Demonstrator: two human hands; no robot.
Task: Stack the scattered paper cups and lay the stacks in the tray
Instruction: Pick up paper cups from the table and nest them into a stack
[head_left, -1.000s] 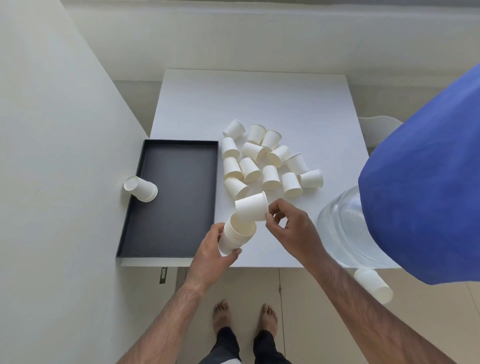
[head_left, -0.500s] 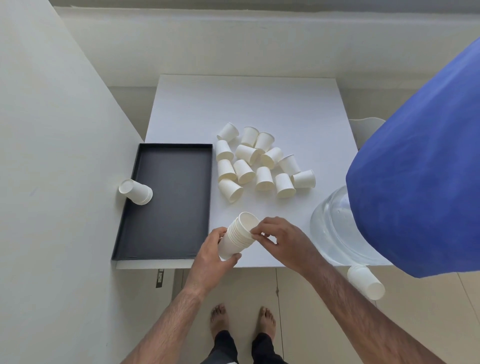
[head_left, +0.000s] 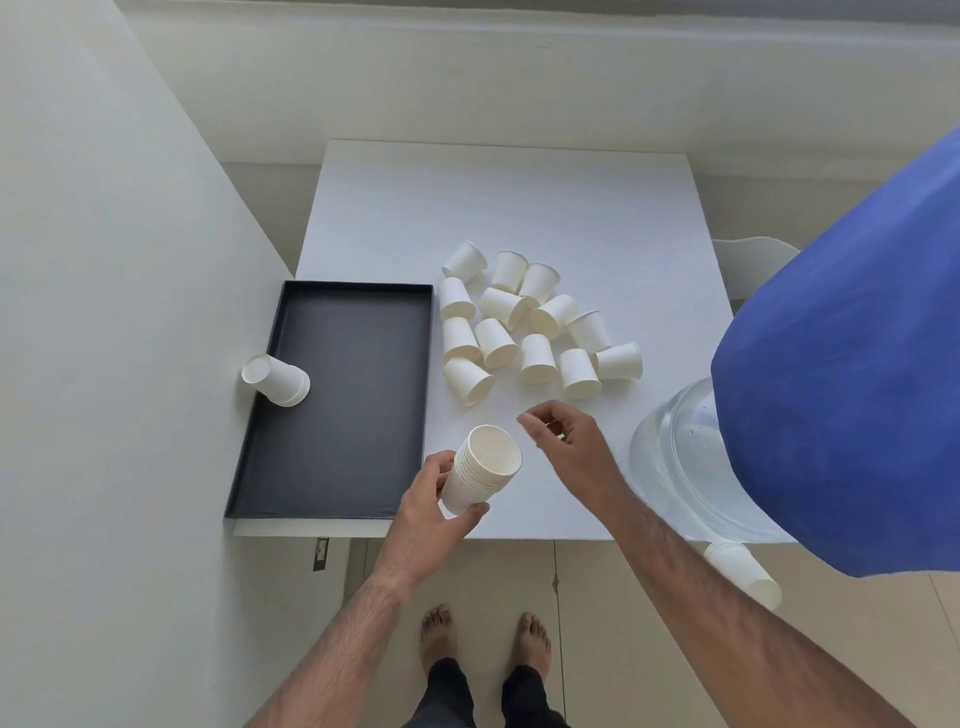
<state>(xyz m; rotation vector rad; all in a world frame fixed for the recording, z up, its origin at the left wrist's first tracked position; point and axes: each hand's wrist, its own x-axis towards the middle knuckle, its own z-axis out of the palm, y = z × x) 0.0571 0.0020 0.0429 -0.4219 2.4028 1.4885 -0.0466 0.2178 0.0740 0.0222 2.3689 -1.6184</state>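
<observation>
Nearest, my left hand (head_left: 426, 519) wrapped round cup stack (head_left: 480, 470), mouth up, over table (head_left: 519, 197) front edge. My right hand (head_left: 569, 441) empty, fingers loosely curled. Beyond: loose cups (head_left: 535, 325). Left: tray (head_left: 337, 395), short stack (head_left: 278, 379) on its far-left rim.

White paper cups (head_left: 535, 327) lie scattered beside the black tray (head_left: 343, 415), which holds one short stack (head_left: 278, 379).

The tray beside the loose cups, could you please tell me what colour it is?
The tray is plain black, clearest in the head view.
</observation>
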